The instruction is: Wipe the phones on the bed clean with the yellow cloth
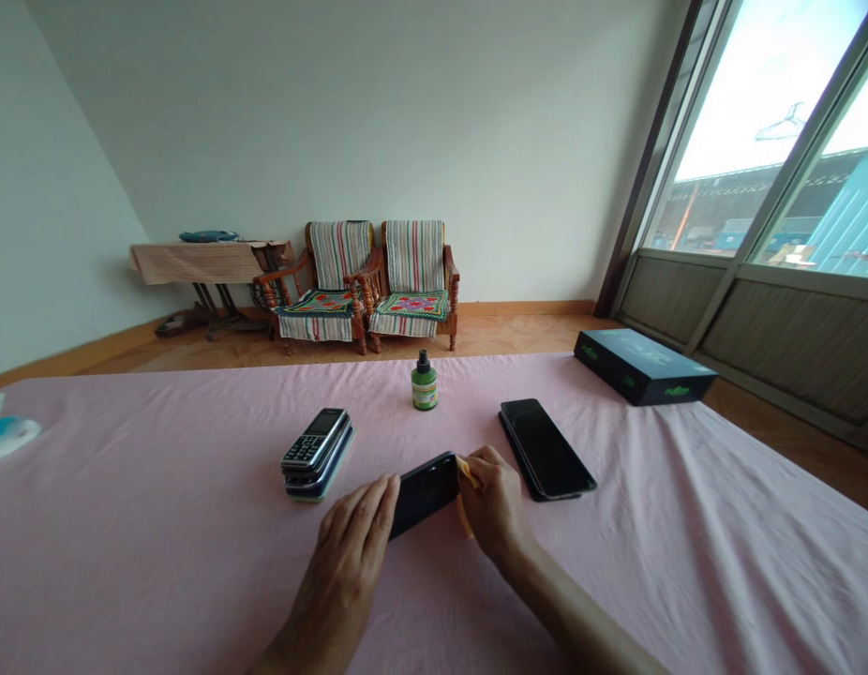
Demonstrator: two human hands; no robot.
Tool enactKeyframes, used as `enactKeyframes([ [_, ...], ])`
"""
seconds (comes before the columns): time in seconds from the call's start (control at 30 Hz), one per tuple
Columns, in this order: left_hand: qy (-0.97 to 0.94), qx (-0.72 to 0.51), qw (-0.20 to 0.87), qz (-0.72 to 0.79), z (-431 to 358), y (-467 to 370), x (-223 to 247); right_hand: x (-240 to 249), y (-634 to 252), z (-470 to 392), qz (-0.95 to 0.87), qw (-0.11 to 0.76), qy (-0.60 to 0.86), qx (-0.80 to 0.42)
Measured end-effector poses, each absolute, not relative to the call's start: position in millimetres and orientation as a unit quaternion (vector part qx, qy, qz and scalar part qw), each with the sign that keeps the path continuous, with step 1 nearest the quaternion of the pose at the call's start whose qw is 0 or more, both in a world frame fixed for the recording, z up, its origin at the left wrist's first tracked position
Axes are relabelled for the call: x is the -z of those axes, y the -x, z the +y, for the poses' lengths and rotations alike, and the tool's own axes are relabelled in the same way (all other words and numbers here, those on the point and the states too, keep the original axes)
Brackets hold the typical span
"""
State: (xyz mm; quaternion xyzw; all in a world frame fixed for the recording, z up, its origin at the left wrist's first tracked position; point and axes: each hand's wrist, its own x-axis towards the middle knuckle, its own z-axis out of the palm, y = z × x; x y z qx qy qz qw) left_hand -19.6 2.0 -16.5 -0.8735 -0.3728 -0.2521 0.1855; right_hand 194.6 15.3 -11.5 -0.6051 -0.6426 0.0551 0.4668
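If our L hand (356,527), fingers closed on the phone (426,494), slackens while our R hand (495,499), fingers bunched w/ orange cloth (467,472), pushes, phone prob. slips.

I'm getting daylight from the right-hand window (740,173), sky (757,56) blown white, wide-lens stretch slanting the edges!

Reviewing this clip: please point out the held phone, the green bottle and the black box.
Held phone (426,494): head view, middle of its dark face.
Green bottle (425,385): head view, on its body.
Black box (642,358): head view, on its top.
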Motion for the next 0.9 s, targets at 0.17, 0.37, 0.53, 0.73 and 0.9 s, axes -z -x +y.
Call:
enactKeyframes([
  [0.17,0.872,0.250,0.193,-0.375,3,19,17,18,-196,13,-0.653,0.413,0.633,-0.039],
  [0.37,0.871,0.253,0.180,-0.380,4,20,20,15,-193,6,-0.658,0.365,0.659,-0.010],
  [0.53,0.873,0.253,0.164,-0.383,6,20,19,9,-196,8,-0.651,0.387,0.653,-0.007],
  [0.73,0.873,0.257,0.157,-0.383,10,19,17,9,-192,11,-0.642,0.476,0.601,-0.027],
  [0.9,0.876,0.251,0.144,-0.385,10,19,15,16,-193,12,-0.645,0.411,0.641,-0.063],
])
